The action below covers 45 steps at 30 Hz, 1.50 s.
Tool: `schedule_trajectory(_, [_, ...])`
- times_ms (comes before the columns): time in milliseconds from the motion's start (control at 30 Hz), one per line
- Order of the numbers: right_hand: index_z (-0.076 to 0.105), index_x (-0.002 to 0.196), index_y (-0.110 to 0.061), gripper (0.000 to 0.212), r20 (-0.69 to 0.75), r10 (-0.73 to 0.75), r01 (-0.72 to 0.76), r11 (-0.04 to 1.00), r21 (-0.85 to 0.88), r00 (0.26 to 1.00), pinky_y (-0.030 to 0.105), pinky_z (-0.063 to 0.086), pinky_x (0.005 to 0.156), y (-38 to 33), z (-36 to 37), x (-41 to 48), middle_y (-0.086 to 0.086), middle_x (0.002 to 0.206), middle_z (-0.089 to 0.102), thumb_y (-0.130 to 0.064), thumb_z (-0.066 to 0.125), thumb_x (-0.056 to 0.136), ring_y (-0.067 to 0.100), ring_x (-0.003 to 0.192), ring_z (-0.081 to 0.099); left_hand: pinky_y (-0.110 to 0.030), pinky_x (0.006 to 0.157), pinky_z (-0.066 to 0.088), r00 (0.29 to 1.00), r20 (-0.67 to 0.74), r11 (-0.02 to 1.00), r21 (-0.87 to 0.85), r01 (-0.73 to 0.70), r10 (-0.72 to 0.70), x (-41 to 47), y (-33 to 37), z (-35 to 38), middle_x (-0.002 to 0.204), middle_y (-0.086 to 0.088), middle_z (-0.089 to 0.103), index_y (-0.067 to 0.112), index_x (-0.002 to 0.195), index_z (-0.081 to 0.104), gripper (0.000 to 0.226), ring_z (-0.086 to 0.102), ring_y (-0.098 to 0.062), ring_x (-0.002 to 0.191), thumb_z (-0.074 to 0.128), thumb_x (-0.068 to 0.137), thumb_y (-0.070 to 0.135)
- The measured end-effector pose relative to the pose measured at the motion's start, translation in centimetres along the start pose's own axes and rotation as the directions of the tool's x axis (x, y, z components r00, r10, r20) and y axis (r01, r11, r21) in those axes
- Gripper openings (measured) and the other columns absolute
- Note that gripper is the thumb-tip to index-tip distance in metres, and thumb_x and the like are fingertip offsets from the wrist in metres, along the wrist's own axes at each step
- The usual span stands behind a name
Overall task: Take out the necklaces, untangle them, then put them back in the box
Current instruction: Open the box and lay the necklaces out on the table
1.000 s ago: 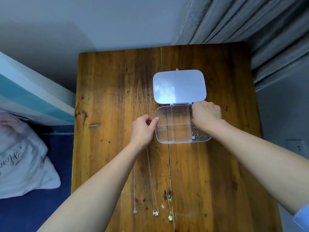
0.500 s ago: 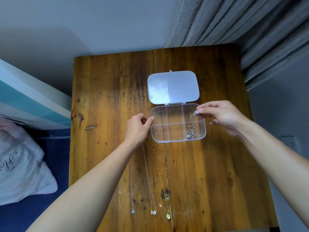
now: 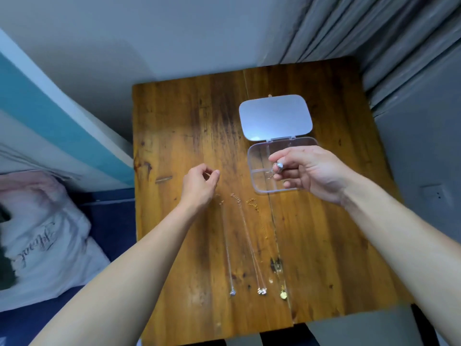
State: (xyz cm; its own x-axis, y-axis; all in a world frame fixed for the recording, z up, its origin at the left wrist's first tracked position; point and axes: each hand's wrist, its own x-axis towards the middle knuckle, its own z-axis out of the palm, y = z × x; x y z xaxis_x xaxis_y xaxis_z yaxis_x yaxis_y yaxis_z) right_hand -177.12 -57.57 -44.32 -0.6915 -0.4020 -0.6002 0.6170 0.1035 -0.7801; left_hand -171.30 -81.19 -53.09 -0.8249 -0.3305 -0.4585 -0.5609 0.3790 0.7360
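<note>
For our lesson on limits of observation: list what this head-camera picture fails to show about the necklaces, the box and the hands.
- Bundle in the right hand: fingers and blur hide how many chains it holds.
- Box: its right side is covered by that hand, so contents there are unseen.
- Left hand: curled, motion-blurred; whether its grip holds anything is unclear.
- Three necklaces on the table: clasps and pendant shapes too small.

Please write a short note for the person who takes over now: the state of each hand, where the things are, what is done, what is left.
Right hand: pinching a silver necklace above the open clear box.
Left hand: loosely curled over the table, apparently holding nothing.
Done: three necklaces lie straight, side by side, with pendants toward you: silver, rose, gold.
Left: untangle the held one, then return all four to the box.
</note>
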Motion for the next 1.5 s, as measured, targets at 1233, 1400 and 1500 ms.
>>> schedule_trajectory(1233, [0.072, 0.097, -0.021, 0.021, -0.575, -0.170, -0.334, 0.669, -0.664, 0.800, 0.033, 0.051, 0.078, 20.5, 18.0, -1.2, 0.004, 0.094, 0.074, -0.013, 0.058, 0.084, 0.030, 0.090, 0.065, -0.032, 0.072, 0.051, 0.818, 0.448, 0.670, 0.486, -0.561, 0.360, -2.0, -10.2, -7.4, 0.094, 0.000, 0.059, 0.016, 0.087, 0.061, 0.009, 0.059, -0.019, 0.086, 0.062, 0.090, 0.025])
schedule_trajectory(1400, [0.072, 0.089, -0.018, 0.012, -0.480, -0.210, -0.293, 0.568, -0.769, 0.852, 0.031, 0.047, 0.070, 20.7, 18.3, -1.4, 0.006, 0.093, 0.073, -0.018, 0.061, 0.085, 0.032, 0.086, 0.065, -0.026, 0.062, 0.054, 0.972, 0.207, 0.978, 0.152, -0.144, 0.111, -1.2, -10.1, -9.1, 0.080, -0.006, 0.069, 0.007, 0.081, 0.067, 0.009, 0.066, -0.018, 0.074, 0.068, 0.085, 0.015])
schedule_trajectory(1500, [0.069, 0.091, -0.016, 0.013, -0.435, -0.214, -0.281, 0.507, -0.815, 0.875, 0.029, 0.039, 0.064, 20.8, 18.6, -1.2, 0.006, 0.095, 0.070, -0.022, 0.059, 0.086, 0.032, 0.084, 0.062, -0.027, 0.065, 0.059, 0.973, 0.210, 0.974, -0.181, 0.133, -0.094, -1.2, -10.0, -9.4, 0.084, -0.016, 0.073, -0.004, 0.091, 0.065, 0.009, 0.073, -0.020, 0.073, 0.065, 0.086, 0.003])
